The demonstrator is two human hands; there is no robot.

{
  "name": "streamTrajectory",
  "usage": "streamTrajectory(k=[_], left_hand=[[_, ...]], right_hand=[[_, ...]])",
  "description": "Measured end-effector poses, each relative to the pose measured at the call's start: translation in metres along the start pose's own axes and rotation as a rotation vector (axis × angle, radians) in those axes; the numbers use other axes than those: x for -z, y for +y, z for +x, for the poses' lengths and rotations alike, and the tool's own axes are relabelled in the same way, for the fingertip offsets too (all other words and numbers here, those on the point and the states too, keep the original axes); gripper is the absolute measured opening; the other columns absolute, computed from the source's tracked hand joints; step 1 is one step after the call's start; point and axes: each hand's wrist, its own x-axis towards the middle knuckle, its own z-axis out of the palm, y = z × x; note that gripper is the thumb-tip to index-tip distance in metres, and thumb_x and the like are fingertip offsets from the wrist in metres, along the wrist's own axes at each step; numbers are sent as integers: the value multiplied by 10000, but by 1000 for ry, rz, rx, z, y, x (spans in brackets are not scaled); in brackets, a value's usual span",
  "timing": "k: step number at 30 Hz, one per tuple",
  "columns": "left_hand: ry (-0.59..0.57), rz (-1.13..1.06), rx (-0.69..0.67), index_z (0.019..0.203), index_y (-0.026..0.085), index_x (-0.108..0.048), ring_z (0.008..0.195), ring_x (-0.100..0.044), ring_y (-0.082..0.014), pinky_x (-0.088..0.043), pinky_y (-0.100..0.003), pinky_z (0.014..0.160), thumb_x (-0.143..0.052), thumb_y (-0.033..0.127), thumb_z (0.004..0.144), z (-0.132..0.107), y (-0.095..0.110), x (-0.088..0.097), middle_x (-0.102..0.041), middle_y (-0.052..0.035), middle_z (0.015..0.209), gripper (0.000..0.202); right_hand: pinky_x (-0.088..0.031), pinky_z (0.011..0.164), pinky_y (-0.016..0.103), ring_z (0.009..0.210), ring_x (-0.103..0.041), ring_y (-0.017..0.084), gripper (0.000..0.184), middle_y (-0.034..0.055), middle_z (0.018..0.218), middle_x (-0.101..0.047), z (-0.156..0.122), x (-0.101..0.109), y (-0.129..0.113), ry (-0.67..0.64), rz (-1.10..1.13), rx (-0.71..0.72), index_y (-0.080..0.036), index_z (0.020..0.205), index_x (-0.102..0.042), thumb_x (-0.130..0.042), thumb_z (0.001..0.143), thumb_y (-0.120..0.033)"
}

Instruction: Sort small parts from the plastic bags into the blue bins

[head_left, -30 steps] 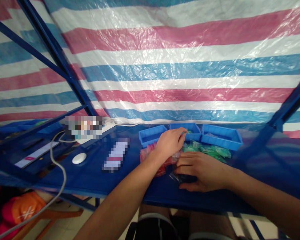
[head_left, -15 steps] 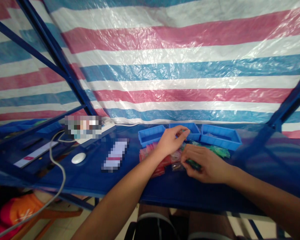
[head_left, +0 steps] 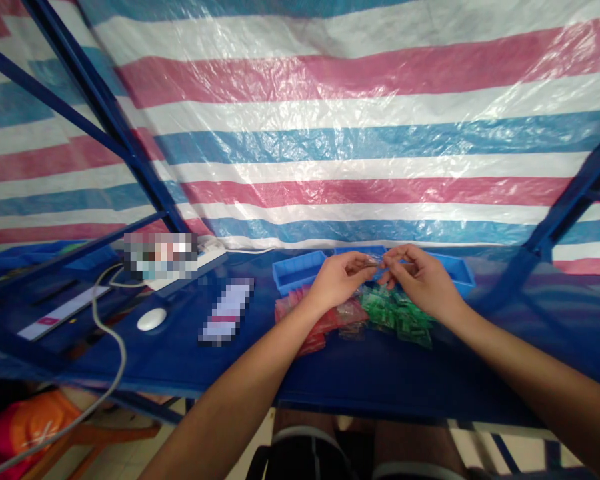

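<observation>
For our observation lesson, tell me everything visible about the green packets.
The green packets look like small, thin, shiny plastic bags, loosely heaped and overlapping at mixed angles. They lie on the blue table, nearer the person than the blue trays, the right hand hiding part of them; whether it touches them is unclear. Red packets lie to their left.

The light is moderate and quite uneven. The striped sheet [head_left: 355,133] is the brightest part, with many small white glares on its wrinkles, mostly in the middle and at the far right. The worktop [head_left: 380,387] is much darker; it carries soft shadows on its right side. Below it, the near area is dim. Fine details of the green bags [head_left: 400,317] are soft. Coarse mosaic covers two patches at left. The orange cloth [head_left: 43,423] at the near left is blurred.
</observation>
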Motion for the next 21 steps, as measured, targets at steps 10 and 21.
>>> streamTrajectory(k=[10, 21], left_hand=[[0, 149, -82, 1053, 154, -778, 899, -749, -190, -548, -284, 818, -715, 434, 987, 0, 4, 4, -816, -89, 1035, 295], [-15, 388, -56, 997, 166, -803, 807, -724, -162, -530, -270, 765, -713, 306, 931, -3, 9, 2, -824, -44, 963, 179]], right_hand=[[-569, 610, 363, 653, -685, 211, 331, 22, 803, -751, -1, -8, 0, -49, 70, -7, -280, 1101, -684, -808, 908, -520], [-594, 810, 381, 900, -718, 236, 337, 58, 978, -764, 4, -5, 13, 55, 33, 57, -254, 1104, -739, -827, 897, -503]])
